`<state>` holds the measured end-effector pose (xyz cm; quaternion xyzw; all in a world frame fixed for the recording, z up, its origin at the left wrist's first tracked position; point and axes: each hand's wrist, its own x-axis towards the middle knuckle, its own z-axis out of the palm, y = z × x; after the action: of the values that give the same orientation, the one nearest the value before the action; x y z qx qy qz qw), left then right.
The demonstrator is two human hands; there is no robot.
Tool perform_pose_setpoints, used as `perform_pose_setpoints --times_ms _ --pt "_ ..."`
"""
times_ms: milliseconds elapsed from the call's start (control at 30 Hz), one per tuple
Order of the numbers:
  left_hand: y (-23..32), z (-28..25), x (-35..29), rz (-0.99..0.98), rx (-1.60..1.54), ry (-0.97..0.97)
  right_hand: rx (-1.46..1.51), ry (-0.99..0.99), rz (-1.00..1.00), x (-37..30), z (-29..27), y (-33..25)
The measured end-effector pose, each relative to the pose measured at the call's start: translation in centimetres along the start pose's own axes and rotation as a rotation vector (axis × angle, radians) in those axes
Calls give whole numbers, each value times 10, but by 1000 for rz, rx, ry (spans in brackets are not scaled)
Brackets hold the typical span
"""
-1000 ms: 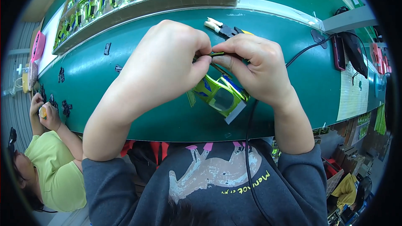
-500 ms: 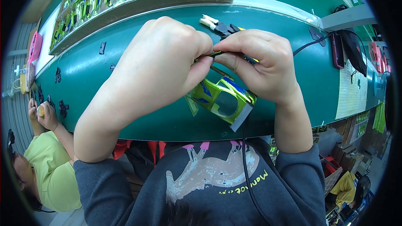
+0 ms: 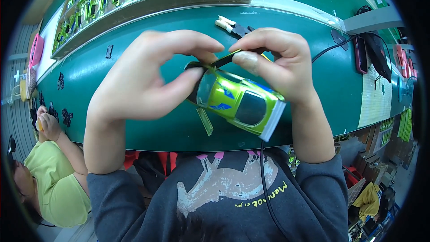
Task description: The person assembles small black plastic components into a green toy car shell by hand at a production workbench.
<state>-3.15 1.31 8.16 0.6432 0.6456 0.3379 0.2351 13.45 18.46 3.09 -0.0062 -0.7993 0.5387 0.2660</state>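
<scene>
centrally, two hands [image 3: 139, 80] [image 3: 281, 62], one strip [image 3: 222, 59], one car [image 3: 232, 101]

green worktop [image 3: 336, 87] | ribbed grey panelling [image 3: 17, 121], left | grey beam [image 3: 375, 20], right

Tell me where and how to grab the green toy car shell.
Probably best: come from the near right and grip the green toy car shell across its long sides, beside the dark window. They run roughly parallel there, and the left hand and right hand crowd its left end and far side.
</scene>
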Motion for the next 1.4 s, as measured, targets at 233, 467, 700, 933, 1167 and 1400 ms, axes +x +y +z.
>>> perform_pose_setpoints --times_ms 233,467,700,933,1167,1400 --pt "-7 38 -30 181 178 236 272 26 212 -3 6 -1" --pt "-15 50 -16 294 139 245 347 -61 331 -2 2 0" --pt "-23 53 -31 -311 -795 253 169 69 369 1 6 2" --pt "-48 48 -33 -432 -1728 206 -565 22 -452 4 28 2" --pt "-45 51 -33 -451 -1710 101 -641 4 -467 0 37 2" --pt "-41 54 -30 -607 -1585 164 -670 -1 -490 -3 43 8"
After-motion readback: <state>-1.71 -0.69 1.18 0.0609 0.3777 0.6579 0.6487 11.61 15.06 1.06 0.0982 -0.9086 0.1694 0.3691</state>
